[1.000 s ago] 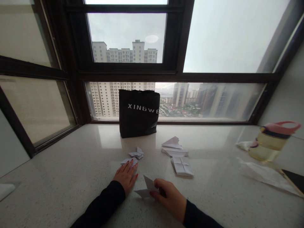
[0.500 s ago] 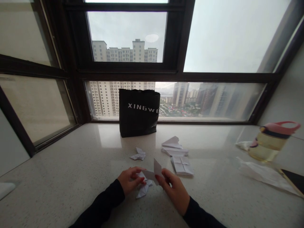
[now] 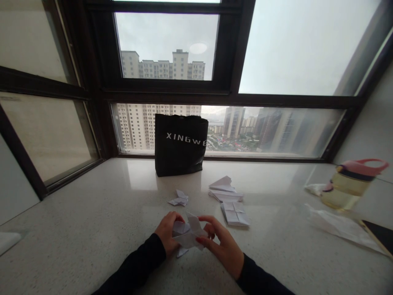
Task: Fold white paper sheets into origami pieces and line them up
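Both hands have now come together over the near part of the desk (image 3: 92, 229), around a white folded paper (image 3: 186, 240) whose flaps stand out at angles. A second ago the left hand (image 3: 167, 232) lay flat on the desk's paper scraps at about eleven o'clock from this piece; now it is half curled at the nine o'clock side, fingers bent round the paper's edge. The right hand (image 3: 226, 246), at roughly four o'clock, has its thumb and fingertips pinched on the piece, the other fingers loosely bent. A second folded piece (image 3: 182, 252) shows beneath, at six to seven o'clock; whether the left hand grips that one too, or whether the two are joined, I cannot tell. The shift from one-handed holding to two-handed contact suggests that the work has passed from carrying the piece to fitting or shaping it. Left out of this are the small folded piece (image 3: 179, 199) between eleven and twelve o'clock, just short of the black bag (image 3: 181, 147), and the folded sheets (image 3: 236, 214) towards two o'clock, which lie as they did.
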### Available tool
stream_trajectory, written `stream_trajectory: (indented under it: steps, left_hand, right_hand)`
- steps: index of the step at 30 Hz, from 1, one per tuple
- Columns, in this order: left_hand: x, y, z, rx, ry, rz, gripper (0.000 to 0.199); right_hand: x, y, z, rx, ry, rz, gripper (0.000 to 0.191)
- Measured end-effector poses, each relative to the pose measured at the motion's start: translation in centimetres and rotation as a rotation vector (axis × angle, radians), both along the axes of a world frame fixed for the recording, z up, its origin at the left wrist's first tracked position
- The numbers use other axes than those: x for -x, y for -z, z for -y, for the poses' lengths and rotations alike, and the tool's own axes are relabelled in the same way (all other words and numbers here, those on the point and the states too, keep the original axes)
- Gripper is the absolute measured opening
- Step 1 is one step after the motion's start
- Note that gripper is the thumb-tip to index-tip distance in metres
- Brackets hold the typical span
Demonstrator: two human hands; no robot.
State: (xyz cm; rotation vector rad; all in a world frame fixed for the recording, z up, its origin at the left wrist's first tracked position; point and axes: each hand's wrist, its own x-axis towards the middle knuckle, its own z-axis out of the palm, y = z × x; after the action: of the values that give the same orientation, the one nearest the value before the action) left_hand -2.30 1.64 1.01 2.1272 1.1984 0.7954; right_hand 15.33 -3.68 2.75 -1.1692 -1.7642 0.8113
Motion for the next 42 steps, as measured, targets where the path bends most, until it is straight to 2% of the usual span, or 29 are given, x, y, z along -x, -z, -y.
stream_trajectory:
  steps: [3,5,7,9,11,13,16,18,21,25,29,34,37,40,42]
  left_hand:
    - [-0.1,-0.5,0.2,0.180,0.133,0.191,0.035]
    - [-0.1,-0.7,0.5,0.231,0.209,0.247,0.038]
    - [-0.1,-0.9,0.8,0.277,0.261,0.302,0.042]
    - [0.1,-1.2,0.9,0.318,0.270,0.342,0.048]
    - [0.2,-1.5,0.8,0.390,0.274,0.411,0.059]
    - [0.2,-1.7,0.6,0.488,0.246,0.556,0.064]
    - [-0.1,-1.8,0.7,0.655,0.173,0.706,0.055]
    - [-0.3,-1.6,0.9,0.766,0.181,0.733,0.050]
    - [-0.6,-1.2,1.2,0.850,0.230,0.739,0.055]
    - [-0.4,-0.9,0.9,0.842,0.228,0.669,0.056]
    - [-0.5,-0.7,0.7,0.777,0.230,0.578,0.059]
    - [-0.7,-0.2,1.1,0.594,0.273,0.401,0.051]
    - [-0.7,-0.1,1.3,0.549,0.294,0.356,0.044]
    - [-0.7,-0.3,1.6,0.506,0.332,0.331,0.041]
    - [-0.7,-0.4,1.8,0.464,0.359,0.296,0.040]
  right_hand:
    - [0.0,0.0,0.1,0.026,-0.029,0.024,0.035]
    - [0.0,0.3,0.0,0.036,-0.039,0.051,0.045]
    - [-0.1,0.6,-0.2,0.059,-0.035,0.099,0.045]
    - [0.0,1.0,-0.3,0.106,-0.018,0.126,0.029]
    - [0.1,1.2,-0.5,0.185,-0.028,0.042,0.022]
    - [0.2,1.2,-0.6,0.254,-0.067,-0.139,0.026]
    - [0.3,1.2,-0.9,0.288,-0.094,-0.323,0.031]
    - [0.2,1.3,-1.0,0.284,-0.082,-0.340,0.031]
    - [0.1,1.3,-1.1,0.261,-0.022,-0.306,0.038]
    - [-0.2,0.5,-0.8,0.171,0.103,-0.121,0.057]
    - [-0.6,-0.3,-0.5,0.113,0.099,0.098,0.060]
    - [-0.6,0.0,-0.5,0.067,0.084,0.178,0.060]
    - [-0.5,0.2,-0.5,0.056,0.088,0.193,0.061]
    - [-0.5,0.2,-0.6,0.026,0.133,0.223,0.051]
    - [-0.6,0.2,-0.7,-0.008,0.166,0.244,0.027]
